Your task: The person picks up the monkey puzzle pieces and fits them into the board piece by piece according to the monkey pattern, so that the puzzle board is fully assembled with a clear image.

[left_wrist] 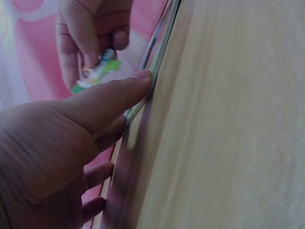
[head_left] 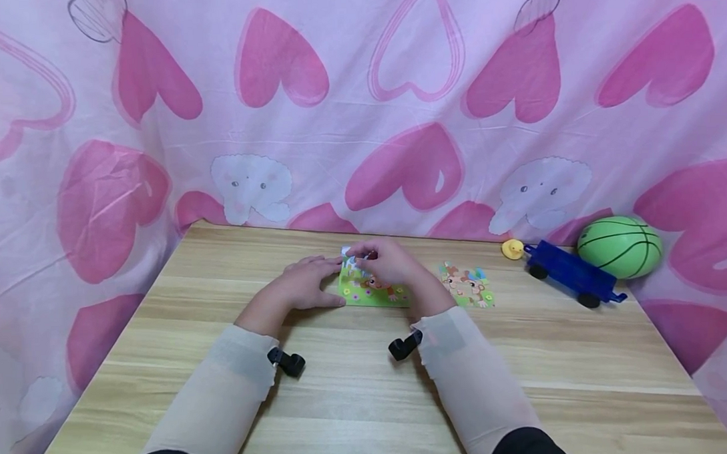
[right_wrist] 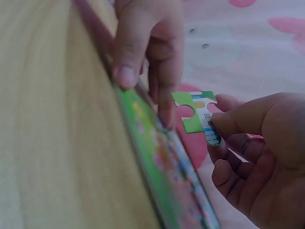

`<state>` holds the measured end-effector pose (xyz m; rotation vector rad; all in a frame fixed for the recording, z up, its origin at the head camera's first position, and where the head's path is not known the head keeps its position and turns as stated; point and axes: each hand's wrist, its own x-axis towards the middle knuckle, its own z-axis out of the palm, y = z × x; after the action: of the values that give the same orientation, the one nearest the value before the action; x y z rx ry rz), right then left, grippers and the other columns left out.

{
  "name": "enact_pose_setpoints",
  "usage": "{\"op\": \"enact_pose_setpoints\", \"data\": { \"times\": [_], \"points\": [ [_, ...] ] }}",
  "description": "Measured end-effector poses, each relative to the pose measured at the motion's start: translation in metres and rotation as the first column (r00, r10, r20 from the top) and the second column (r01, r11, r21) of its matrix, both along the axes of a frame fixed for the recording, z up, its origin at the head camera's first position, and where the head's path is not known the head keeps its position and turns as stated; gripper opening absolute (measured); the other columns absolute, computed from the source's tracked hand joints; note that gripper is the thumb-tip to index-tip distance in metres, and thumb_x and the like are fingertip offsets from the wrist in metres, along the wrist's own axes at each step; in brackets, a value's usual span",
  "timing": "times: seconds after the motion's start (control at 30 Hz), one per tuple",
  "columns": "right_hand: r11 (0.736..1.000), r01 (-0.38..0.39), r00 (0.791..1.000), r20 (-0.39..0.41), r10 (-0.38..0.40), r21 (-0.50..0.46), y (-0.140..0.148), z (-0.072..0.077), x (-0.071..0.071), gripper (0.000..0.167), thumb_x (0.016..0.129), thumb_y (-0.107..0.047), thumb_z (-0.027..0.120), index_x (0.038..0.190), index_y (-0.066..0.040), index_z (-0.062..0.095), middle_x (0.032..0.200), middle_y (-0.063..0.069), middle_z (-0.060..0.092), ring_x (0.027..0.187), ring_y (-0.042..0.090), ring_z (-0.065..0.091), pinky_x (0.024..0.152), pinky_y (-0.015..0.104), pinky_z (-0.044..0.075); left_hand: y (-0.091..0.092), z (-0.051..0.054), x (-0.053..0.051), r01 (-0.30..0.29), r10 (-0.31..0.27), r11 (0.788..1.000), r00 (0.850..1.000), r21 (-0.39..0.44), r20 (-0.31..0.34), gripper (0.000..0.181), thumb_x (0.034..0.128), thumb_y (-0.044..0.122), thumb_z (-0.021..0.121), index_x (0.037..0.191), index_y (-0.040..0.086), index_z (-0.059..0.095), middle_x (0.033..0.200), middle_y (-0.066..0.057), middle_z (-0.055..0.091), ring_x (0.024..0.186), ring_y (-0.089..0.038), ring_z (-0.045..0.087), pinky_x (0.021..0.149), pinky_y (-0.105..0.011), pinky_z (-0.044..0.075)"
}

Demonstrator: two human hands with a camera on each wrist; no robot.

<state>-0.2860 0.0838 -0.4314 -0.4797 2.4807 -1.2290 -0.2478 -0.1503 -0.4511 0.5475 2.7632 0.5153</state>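
Two hands work over a jigsaw puzzle board (head_left: 369,300) lying near the middle of a light wooden table (head_left: 345,401). The right hand (head_left: 389,259) pinches a small puzzle piece (right_wrist: 197,120) between thumb and fingers, raised above the board; the piece is green along one side, white and blue along the other, with a rounded notch. The left hand (head_left: 308,282) has a wide grip, thumb and fingers spread along the board's left edge, the thumb at the near corner. The board shows a bright cartoon scene with green ground and small flowers, partly hidden by the right hand.

Just right of the right wrist lies a group of puzzle pieces (head_left: 464,287) printed with brown cartoon animals. Farther right on the table are a yellow toy duck (head_left: 512,250), a blue toy wagon (head_left: 572,272) with black wheels, and a green ball (head_left: 619,248) with black lines, just behind the wagon. A pink cloth (head_left: 288,143) with hearts hangs behind the table.
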Motion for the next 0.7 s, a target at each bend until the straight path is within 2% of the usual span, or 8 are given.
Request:
{"op": "enact_pose_setpoints", "data": {
  "times": [0.17,0.27,0.4,0.5,0.63,0.7],
  "points": [
    [0.997,0.035,0.998,-0.049,-0.032,0.066,-0.003,-0.012,-0.002,0.025,0.104,-0.016,0.069,0.124,-0.027,0.079,0.12,0.001,0.074,0.103,0.02,0.067,0.08,0.031,0.06,0.0,0.0,0.001,0.004,-0.004,1.0,1.0,-0.014,0.002,0.087,0.0913,0.063,0.077,0.164,0.028,0.045,0.175,0.008,0.036,0.167,-0.036,0.023,0.13,-0.073,0.021],
    [0.992,0.036,0.998,-0.063,-0.029,0.122,-0.005,-0.015,-0.001,0.031,0.1,-0.013,0.073,0.127,-0.028,0.078,0.123,0.0,0.074,0.109,0.02,0.067,0.087,0.032,0.059,0.0,-0.001,0.001,0.005,-0.005,1.0,1.0,-0.015,0.004,0.088,0.0913,0.063,0.077,0.165,0.029,0.044,0.176,0.008,0.035,0.167,-0.035,0.023,0.13,-0.073,0.021],
    [0.985,0.01,0.999,-0.047,-0.002,0.17,-0.007,-0.017,0.001,0.043,0.093,-0.009,0.079,0.133,-0.025,0.075,0.124,0.0,0.072,0.106,0.021,0.066,0.084,0.033,0.06,0.0,-0.002,0.0,0.004,-0.004,1.0,1.0,-0.009,0.004,0.088,0.0914,0.063,0.076,0.165,0.029,0.043,0.176,0.008,0.035,0.167,-0.035,0.023,0.13,-0.073,0.021],
    [0.979,-0.012,0.998,-0.059,0.024,0.203,-0.008,-0.019,0.0,0.044,0.092,-0.01,0.081,0.134,-0.024,0.075,0.121,0.0,0.071,0.097,0.02,0.065,0.079,0.033,0.059,-0.001,-0.003,0.0,0.004,-0.004,1.0,1.0,-0.003,0.004,0.088,0.0914,0.063,0.076,0.165,0.029,0.043,0.176,0.008,0.035,0.167,-0.035,0.023,0.131,-0.072,0.021],
    [0.971,-0.031,0.994,-0.094,0.055,0.239,-0.008,-0.021,-0.002,0.04,0.093,-0.012,0.081,0.132,-0.022,0.076,0.119,-0.001,0.07,0.095,0.018,0.064,0.083,0.032,0.057,-0.001,-0.003,0.0,0.008,-0.008,1.0,1.0,0.002,0.001,0.088,0.0917,0.063,0.076,0.165,0.029,0.043,0.176,0.008,0.036,0.167,-0.035,0.023,0.131,-0.071,0.022],
    [0.967,-0.041,0.992,-0.101,0.069,0.25,-0.007,-0.021,-0.002,0.039,0.095,-0.014,0.08,0.132,-0.021,0.076,0.121,-0.002,0.069,0.098,0.017,0.064,0.088,0.032,0.057,-0.001,-0.003,0.0,0.01,-0.01,1.0,1.0,0.002,-0.002,0.087,0.0919,0.063,0.076,0.165,0.029,0.043,0.176,0.008,0.036,0.167,-0.035,0.023,0.131,-0.071,0.022]
  ]
}}
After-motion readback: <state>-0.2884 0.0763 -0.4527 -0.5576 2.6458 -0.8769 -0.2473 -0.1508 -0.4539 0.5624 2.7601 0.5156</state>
